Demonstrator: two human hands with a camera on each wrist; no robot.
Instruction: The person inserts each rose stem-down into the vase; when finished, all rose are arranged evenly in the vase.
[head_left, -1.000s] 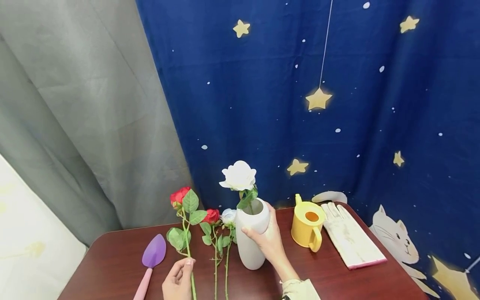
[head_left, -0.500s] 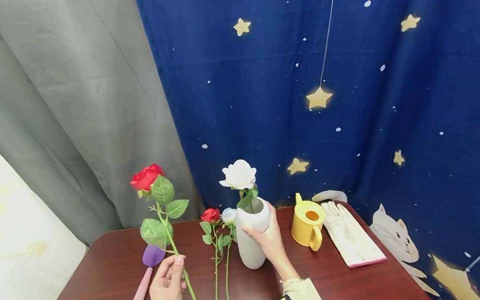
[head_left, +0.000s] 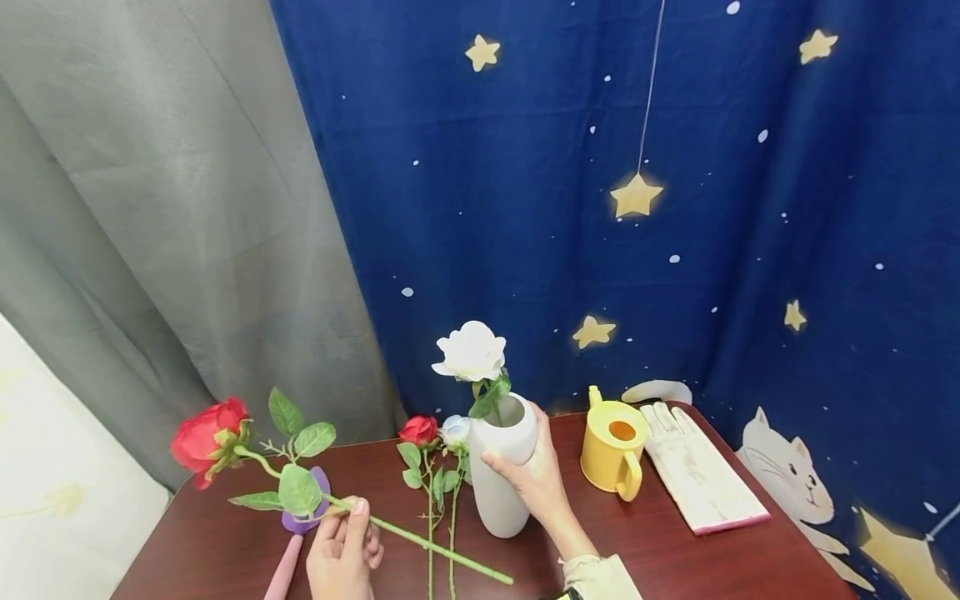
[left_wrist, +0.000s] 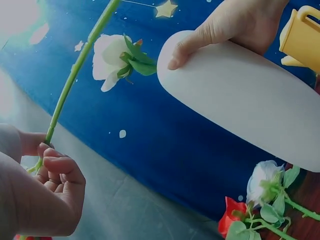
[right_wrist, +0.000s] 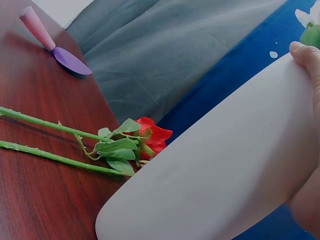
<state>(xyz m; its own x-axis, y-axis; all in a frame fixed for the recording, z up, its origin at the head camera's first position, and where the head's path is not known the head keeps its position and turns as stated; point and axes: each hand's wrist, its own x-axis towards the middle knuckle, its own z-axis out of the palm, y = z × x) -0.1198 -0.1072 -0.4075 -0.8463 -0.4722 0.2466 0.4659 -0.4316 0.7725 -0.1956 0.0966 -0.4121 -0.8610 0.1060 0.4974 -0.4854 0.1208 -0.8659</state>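
My left hand [head_left: 343,550] pinches the green stem of a red rose [head_left: 204,440], its bloom out to the left. That stem slants down to the right, its bare lower end above the table, apart from the vase. With thumb and fingers my right hand [head_left: 542,492] grips a white vase [head_left: 497,500] near its mouth; the fingers behind it are hidden. A white rose [head_left: 471,353] stands in the vase, leaning left. Left of the vase lie another red rose [right_wrist: 152,136] and a pale blue-white rose [left_wrist: 265,181].
Behind my left hand lies a trowel with a purple blade [right_wrist: 70,61] and pink handle [head_left: 283,568]. Right of the vase stand a yellow watering can [head_left: 615,450] and, beyond it, white gloves [head_left: 697,471]. Curtains hang behind the brown table [head_left: 195,533].
The held red rose has swung left and tipped from upright to nearly level, its stem end rising into view on the right. My right hand and the vase have hardly moved.
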